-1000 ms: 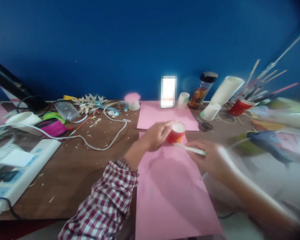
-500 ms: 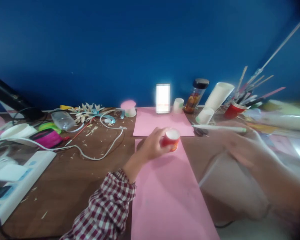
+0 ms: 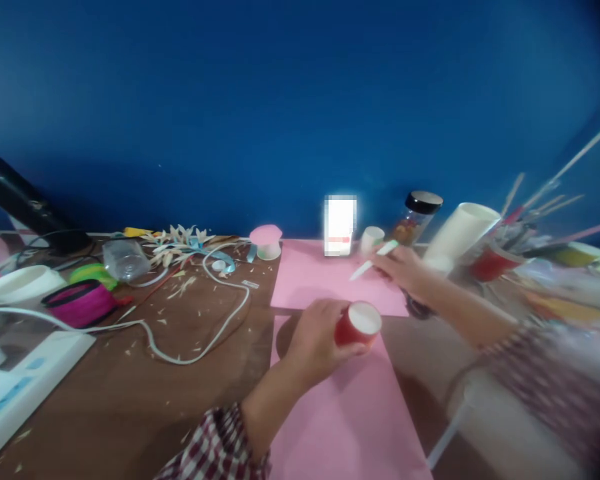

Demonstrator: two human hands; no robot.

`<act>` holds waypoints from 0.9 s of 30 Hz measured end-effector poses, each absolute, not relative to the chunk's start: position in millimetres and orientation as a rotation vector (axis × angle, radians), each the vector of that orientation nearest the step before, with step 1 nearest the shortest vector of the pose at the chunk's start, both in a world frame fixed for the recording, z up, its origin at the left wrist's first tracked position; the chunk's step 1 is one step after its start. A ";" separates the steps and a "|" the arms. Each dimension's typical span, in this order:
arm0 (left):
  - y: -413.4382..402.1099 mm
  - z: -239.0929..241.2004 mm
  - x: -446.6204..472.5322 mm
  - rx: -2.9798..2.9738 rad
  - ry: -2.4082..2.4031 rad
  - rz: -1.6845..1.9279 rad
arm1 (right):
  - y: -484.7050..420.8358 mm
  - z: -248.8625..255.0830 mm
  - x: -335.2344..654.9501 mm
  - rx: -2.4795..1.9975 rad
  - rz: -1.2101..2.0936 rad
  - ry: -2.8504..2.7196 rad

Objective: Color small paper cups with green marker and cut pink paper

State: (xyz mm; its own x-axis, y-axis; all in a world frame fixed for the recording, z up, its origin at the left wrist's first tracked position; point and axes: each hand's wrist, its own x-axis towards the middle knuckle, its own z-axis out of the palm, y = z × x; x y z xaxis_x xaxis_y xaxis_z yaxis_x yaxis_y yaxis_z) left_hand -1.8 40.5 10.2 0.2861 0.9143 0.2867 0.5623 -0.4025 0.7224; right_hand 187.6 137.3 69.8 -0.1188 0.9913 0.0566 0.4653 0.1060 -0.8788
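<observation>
My left hand [image 3: 315, 343] is wrapped round a small red paper cup [image 3: 347, 333], held over the long pink sheet [image 3: 350, 413]. The cup's round white end faces up and tilts toward me; whether that is its mouth or its base I cannot tell. Farther off, my right hand [image 3: 403, 270] grips a slim white marker [image 3: 363, 270] with a green end. The marker slants above the second pink sheet [image 3: 305, 280], its tip pointing down and left. My right forearm is blurred.
At the back stand a bright pixelated phone-like shape [image 3: 340, 223], a white paper cup [image 3: 373, 238], a lidded jar [image 3: 417, 213] and a white roll [image 3: 463, 233]. A pink-topped cup [image 3: 267, 241], a white cable [image 3: 195, 360] and a power strip [image 3: 35, 373] are leftward. Brushes fill a red cup [image 3: 493, 263].
My right hand has swung left and forward with the white marker, from the right side to above the far pink sheet. My left hand still holds the red cup; the view has tilted up slightly.
</observation>
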 end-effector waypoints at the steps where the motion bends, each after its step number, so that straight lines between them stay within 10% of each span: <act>1: 40.3 11.2 -2.0 2.099 1.336 0.941 | 143.9 66.3 183.9 -1.432 0.994 -1.750; 14: 35.0 9.9 -0.5 2.285 1.574 0.940 | 166.1 47.9 146.5 -1.020 1.376 -2.650; 27: 37.8 13.4 -3.1 2.358 1.482 0.942 | 164.5 57.7 183.3 -1.378 1.348 -1.928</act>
State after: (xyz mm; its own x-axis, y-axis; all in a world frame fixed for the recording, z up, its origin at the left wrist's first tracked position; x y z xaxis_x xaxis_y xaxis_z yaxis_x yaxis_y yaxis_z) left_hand -3.1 37.8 13.4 0.2936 0.8645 0.4080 0.7363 -0.4767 0.4802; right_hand 183.3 164.5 57.7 -0.4257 0.8840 -0.1933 0.4853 0.0427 -0.8733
